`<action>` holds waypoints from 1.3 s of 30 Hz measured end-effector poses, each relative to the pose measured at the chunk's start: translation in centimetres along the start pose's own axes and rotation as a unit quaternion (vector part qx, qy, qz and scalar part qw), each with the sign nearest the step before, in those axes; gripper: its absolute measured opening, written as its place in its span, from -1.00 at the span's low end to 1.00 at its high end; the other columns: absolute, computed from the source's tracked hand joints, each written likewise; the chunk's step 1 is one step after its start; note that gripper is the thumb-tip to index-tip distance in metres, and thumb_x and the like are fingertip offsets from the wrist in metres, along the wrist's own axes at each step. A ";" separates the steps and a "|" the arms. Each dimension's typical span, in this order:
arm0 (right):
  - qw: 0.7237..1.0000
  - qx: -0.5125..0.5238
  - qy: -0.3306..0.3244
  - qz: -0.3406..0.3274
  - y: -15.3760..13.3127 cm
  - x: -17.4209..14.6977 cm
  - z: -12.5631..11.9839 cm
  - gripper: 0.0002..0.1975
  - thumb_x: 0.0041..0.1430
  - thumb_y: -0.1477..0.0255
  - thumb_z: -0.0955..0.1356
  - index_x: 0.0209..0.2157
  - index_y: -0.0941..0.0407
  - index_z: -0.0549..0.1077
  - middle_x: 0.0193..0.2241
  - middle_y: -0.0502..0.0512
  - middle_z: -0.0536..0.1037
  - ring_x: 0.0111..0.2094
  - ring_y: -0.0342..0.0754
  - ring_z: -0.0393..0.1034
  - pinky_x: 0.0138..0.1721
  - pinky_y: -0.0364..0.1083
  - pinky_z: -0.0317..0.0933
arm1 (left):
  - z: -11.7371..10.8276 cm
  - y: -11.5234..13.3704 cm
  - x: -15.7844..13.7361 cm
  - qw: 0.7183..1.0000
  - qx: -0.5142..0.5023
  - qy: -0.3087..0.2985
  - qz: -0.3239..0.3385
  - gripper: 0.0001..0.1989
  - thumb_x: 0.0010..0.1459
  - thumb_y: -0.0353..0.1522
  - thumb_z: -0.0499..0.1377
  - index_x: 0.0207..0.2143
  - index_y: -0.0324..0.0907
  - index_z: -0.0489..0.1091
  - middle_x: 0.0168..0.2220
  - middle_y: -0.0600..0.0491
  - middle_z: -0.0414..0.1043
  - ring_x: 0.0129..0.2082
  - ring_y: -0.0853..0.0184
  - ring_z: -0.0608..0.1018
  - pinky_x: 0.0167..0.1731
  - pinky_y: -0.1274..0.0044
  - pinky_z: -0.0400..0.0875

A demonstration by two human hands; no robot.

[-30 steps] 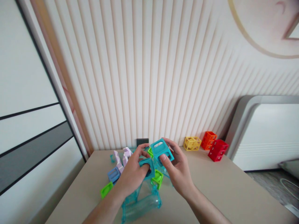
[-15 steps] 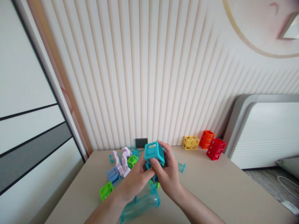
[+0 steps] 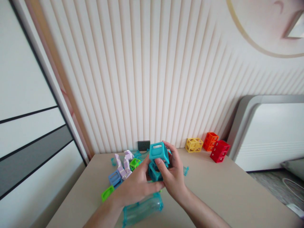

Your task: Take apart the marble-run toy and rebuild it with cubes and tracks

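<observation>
Two teal hollow toy cubes, an upper cube (image 3: pixel 158 152) and a lower cube (image 3: pixel 154 172), sit one on the other between my hands, raised above the table. My left hand (image 3: pixel 142 180) is closed round the lower cube from the left. With its thumb on the front of the upper cube, my right hand (image 3: pixel 174 172) grips from the right, fingers wrapped behind. Whether the cubes are fully joined I cannot tell. Below my hands lies a clear teal tube (image 3: pixel 143 209). Left of them are lilac zigzag pieces (image 3: pixel 123 167), green cubes (image 3: pixel 135 163) and a blue cube (image 3: pixel 115 178).
On the table (image 3: pixel 213 190), a yellow block pair (image 3: pixel 193 145), an orange block stack (image 3: pixel 210 141) and a red block stack (image 3: pixel 219 151) stand at the back right. A black socket (image 3: pixel 143 145) is on the ribbed wall. A grey-framed white panel (image 3: pixel 273 133) rises at right.
The teal cubes have shifted slightly right, and the lower one shows more now. My left hand's fingers have spread lower beneath it.
</observation>
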State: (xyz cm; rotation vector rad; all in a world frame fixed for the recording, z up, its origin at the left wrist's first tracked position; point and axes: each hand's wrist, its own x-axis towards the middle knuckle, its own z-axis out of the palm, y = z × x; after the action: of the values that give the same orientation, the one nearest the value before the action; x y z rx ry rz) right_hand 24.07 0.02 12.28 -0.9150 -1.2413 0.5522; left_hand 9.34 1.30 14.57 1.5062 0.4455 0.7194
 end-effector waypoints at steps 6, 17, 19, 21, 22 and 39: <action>0.998 0.053 0.015 0.035 -1.0 1.2 -0.3 -0.54 0.16 0.21 0.46 0.06 0.00 0.39 -0.21 0.06 0.58 -0.28 -0.04 0.51 -0.30 -0.10 0.40 | -0.5 0.2 0.1 0.990 0.104 0.093 -0.010 -0.56 0.17 -0.29 0.29 0.09 -0.06 0.30 -0.06 0.05 0.48 -0.10 0.26 0.53 -0.04 0.42 0.43; 0.993 0.085 0.035 0.077 -1.9 2.9 -1.7 -0.54 0.16 0.12 0.45 0.02 0.04 0.44 -0.33 0.00 0.55 -0.45 -0.14 0.39 -0.44 -0.16 0.31 | -1.6 1.7 -0.5 0.987 0.047 0.151 0.007 -0.64 0.20 -0.15 0.27 -0.03 -0.11 0.36 -0.23 0.07 0.44 -0.21 0.29 0.52 -0.18 0.46 0.53; 0.991 0.095 0.033 0.087 -1.8 2.8 -1.7 -0.55 0.16 0.11 0.45 0.00 0.04 0.44 -0.37 -0.03 0.53 -0.48 -0.16 0.35 -0.45 -0.17 0.29 | -1.6 1.9 -0.5 0.987 0.052 0.154 0.012 -0.65 0.20 -0.15 0.26 -0.05 -0.13 0.36 -0.26 0.08 0.43 -0.24 0.31 0.51 -0.22 0.48 0.54; 0.986 0.127 0.023 0.108 -1.6 2.8 -1.7 -0.60 0.17 0.10 0.44 -0.07 0.05 0.47 -0.43 -0.06 0.49 -0.50 -0.17 0.33 -0.45 -0.17 0.29 | -1.6 2.1 -0.6 0.986 0.059 0.153 0.017 -0.67 0.20 -0.15 0.25 -0.09 -0.14 0.36 -0.27 0.08 0.42 -0.28 0.33 0.49 -0.28 0.51 0.53; 0.981 0.148 0.017 0.121 -1.5 2.8 -1.7 -0.63 0.18 0.08 0.43 -0.14 0.06 0.48 -0.46 -0.07 0.47 -0.50 -0.16 0.32 -0.46 -0.17 0.28 | -1.6 2.2 -0.6 0.986 0.064 0.153 0.019 -0.69 0.21 -0.14 0.24 -0.12 -0.15 0.37 -0.28 0.08 0.42 -0.30 0.34 0.48 -0.31 0.53 0.52; 0.969 0.189 -0.101 0.121 -0.9 3.1 -2.9 -0.57 0.26 0.13 0.40 0.07 0.04 0.45 -0.18 0.11 0.61 -0.20 0.02 0.52 -0.16 0.00 0.42 | -1.0 2.0 -0.9 0.992 0.078 0.101 0.004 -0.66 0.23 -0.08 0.21 -0.19 -0.17 0.45 -0.39 0.12 0.37 -0.39 0.39 0.42 -0.35 0.59 0.38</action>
State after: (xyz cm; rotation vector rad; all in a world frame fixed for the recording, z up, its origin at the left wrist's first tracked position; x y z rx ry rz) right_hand 27.60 1.13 14.61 -0.7003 -1.1546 1.0604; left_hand 7.68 1.30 16.33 1.5880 0.6626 0.8630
